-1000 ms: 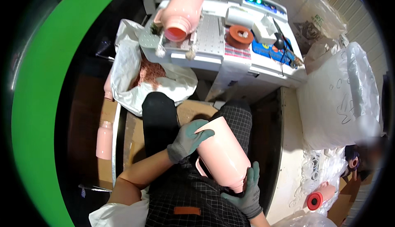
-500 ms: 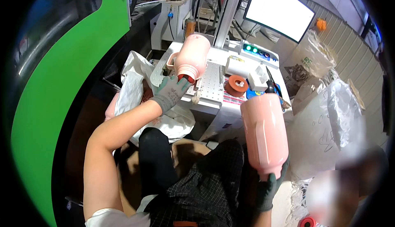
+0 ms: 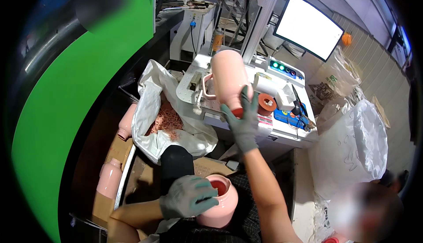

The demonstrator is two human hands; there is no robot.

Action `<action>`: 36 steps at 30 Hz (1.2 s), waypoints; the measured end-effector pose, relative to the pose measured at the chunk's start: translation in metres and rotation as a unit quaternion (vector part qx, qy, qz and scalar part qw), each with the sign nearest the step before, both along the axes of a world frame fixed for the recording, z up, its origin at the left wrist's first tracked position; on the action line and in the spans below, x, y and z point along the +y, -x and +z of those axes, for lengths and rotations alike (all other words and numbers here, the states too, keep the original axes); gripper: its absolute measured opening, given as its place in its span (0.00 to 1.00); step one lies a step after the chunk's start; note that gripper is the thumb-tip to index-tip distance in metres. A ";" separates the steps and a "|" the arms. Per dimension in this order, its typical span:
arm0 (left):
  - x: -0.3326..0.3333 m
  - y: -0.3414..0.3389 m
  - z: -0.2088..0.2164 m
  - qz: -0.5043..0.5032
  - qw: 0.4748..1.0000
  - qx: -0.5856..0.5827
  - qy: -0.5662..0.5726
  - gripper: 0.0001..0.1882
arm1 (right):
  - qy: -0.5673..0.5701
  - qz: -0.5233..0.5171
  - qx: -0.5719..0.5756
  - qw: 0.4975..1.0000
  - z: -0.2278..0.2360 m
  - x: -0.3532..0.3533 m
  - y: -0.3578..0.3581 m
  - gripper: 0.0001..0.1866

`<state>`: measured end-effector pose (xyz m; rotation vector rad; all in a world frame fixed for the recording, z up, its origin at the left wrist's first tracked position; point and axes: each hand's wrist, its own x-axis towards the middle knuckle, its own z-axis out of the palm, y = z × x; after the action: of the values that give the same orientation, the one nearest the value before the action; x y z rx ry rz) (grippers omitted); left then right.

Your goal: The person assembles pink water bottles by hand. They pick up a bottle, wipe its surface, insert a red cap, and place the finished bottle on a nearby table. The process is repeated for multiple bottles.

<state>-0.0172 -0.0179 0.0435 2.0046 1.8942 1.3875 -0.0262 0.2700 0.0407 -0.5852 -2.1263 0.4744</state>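
Over the white worktop leans a pink plastic jug (image 3: pixel 229 75), its looped handle on the left and its mouth tilted down toward me. My right hand (image 3: pixel 244 126), in a grey-green glove, closes its thumb and fingers round the neck; the palm side is hidden. A second pink jug (image 3: pixel 222 210) rests on my lap, mouth up, with a reddish inside. At its rim, my gloved left hand (image 3: pixel 189 196) grips the left side with bent fingers. Two more pink jugs, one upper (image 3: pixel 127 121) and one lower (image 3: pixel 110 177), lie at the left.
A white sack (image 3: pixel 147 110) of pink shavings (image 3: pixel 167 120) stands left of my knee. The worktop holds an orange tape roll (image 3: pixel 266 105), a white box (image 3: pixel 285 96) and a lit button panel (image 3: pixel 284 70). Beyond are a monitor (image 3: pixel 308 27) and, rightward, a large plastic bag (image 3: pixel 343 150).
My left hand has come from the worktop down to my lap, where it grips a jug. My right hand has carried its jug from the lower right up to the worktop.
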 end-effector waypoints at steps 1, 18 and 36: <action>0.007 0.000 -0.014 -0.014 0.996 -0.078 0.045 0.12 | -0.024 -0.031 -0.010 0.999 -0.007 0.003 0.021 0.51; -0.016 0.033 -0.043 -0.017 0.980 -0.197 0.026 0.16 | 0.056 -0.113 -0.197 0.972 -0.010 -0.018 0.103 0.50; 0.025 0.040 -0.054 -0.175 0.870 -0.430 0.168 0.47 | 0.055 -0.054 -0.009 0.997 -0.056 -0.027 -0.230 0.45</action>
<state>-0.0575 0.0072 -0.0106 1.1595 1.1814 1.3744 0.2041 0.2428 -0.0154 -0.7647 -2.0824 0.5296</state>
